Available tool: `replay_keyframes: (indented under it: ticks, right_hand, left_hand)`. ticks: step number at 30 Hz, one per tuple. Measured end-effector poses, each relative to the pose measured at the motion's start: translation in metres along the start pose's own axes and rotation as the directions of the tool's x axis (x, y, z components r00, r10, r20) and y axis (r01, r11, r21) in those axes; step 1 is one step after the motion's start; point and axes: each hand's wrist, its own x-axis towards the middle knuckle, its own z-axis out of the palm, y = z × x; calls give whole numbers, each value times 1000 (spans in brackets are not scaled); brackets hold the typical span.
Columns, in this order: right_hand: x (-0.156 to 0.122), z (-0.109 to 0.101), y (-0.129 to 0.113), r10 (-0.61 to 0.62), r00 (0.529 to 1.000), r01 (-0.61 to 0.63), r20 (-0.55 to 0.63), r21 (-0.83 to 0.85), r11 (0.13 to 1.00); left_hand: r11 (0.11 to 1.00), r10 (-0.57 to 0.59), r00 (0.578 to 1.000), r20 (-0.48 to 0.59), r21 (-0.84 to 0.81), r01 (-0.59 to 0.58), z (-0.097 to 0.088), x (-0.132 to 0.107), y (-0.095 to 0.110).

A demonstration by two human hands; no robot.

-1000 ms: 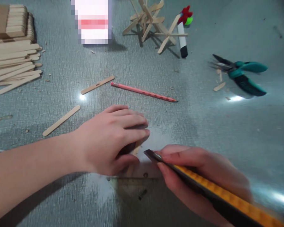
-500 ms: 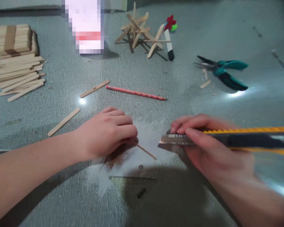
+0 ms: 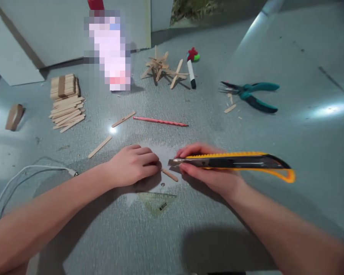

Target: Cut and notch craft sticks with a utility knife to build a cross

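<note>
Grainy surface, left hand gripping flat wooden stick, right hand gripping ridged cutter

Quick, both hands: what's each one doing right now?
Left hand: closed, holding a wooden stick by one end.
Right hand: closed, holding the yellow-and-black utility knife.

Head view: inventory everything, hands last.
Piled sticks: many, pale, left
Separate sticks: two, tan, left
Crossed sticks: several, pale, top
Marker: one, white-black, top
Trinket: one, red-green, top
Blurred item: one, whitish, top
Pencil: one, pink, centre
Pliers: one, teal-black, right
Ruler: one, clear, centre
Cable: one, white, left
Scrap: one, brown, left
Table: one, grey, beneath
Cutter: one, yellow-black, centre
Near stick: one, tan, centre
Left hand: one, bare, centre
Right hand: one, bare, centre
</note>
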Motion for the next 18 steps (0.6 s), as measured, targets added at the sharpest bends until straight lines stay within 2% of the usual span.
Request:
replay_keyframes:
  ticks: [4, 7, 9, 11, 13, 18]
  right_hand:
    - [-5, 3, -9, -32, 997, 37, 74, -76, 996]
    - [-9, 4, -11, -39, 997, 45, 68, -97, 994]
    - [-10, 2, -10, -33, 999, 33, -1, -87, 996]
    - [-8, -3, -7, -5, 996, 0, -87, -61, 998]
    - [-3, -11, -3, 44, 991, -48, -125, -32, 998]
    - [8, -23, 5, 128, 992, -125, 12, -123, 984]
  left_hand:
    - [977, -209, 978, 9, -48, 210, 2, -4, 10]
    - [917, -387, 922, 9, -102, 386, 3, -5, 21]
    - [870, -474, 880, 20, -143, 472, 2, -5, 29]
    - [828, -528, 849, 32, -203, 523, 1, -7, 36]
    - [788, -563, 826, 25, -286, 545, 1, -10, 41]
    - [615, -661, 750, -8, -578, 536, 5, -14, 41]
